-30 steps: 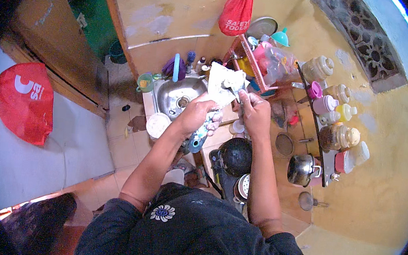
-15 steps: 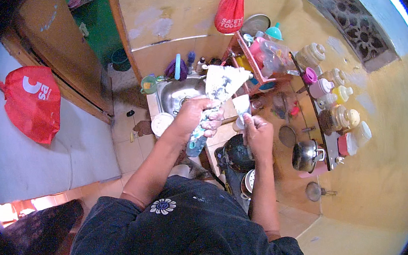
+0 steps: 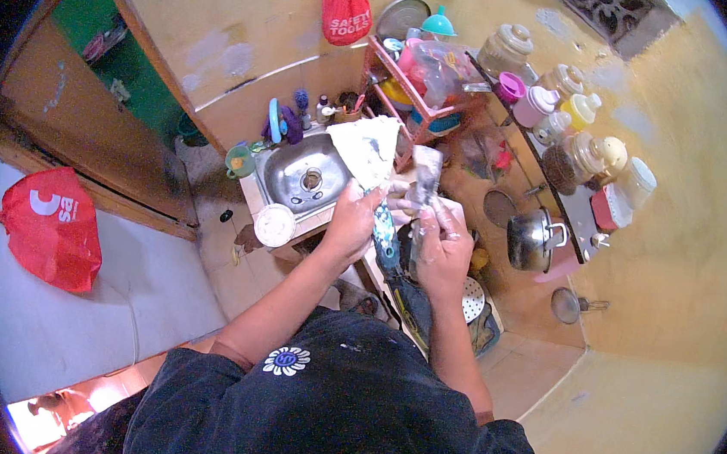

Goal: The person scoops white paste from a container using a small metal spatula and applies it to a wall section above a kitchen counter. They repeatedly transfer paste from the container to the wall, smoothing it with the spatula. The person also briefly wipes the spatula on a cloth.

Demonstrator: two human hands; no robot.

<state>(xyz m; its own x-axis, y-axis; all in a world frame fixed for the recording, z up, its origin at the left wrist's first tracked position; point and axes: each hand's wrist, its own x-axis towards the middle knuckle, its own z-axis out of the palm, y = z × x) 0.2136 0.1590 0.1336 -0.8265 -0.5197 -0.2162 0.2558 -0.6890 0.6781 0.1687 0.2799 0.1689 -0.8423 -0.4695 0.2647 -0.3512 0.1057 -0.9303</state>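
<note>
My left hand (image 3: 352, 224) is closed around the teal, white-smeared handle of a wide putty knife (image 3: 366, 148), its broad blade up and coated with white paste. Close beside it, my right hand (image 3: 445, 244) grips a narrower putty knife (image 3: 426, 168), also upright, with a greyish, smeared blade. The two knives stand side by side, and fingers of my left hand reach toward the narrow one; whether they touch it I cannot tell. White residue marks the fingers of both hands. A round white tub (image 3: 275, 225) with pale contents sits left of my left hand.
A steel sink (image 3: 277, 172) lies beyond my left hand. A pink dish rack (image 3: 429, 116) stands at the back. Jars line a wall shelf (image 3: 567, 223) on the right, with a pot (image 3: 531, 239) hanging below. A red bag (image 3: 50, 230) rests on a pale surface at left.
The view has shifted, so the room appears moved leftward. My hands have come closer together, and the narrow putty knife has turned, showing a greyer blade. Both knives stay held.
</note>
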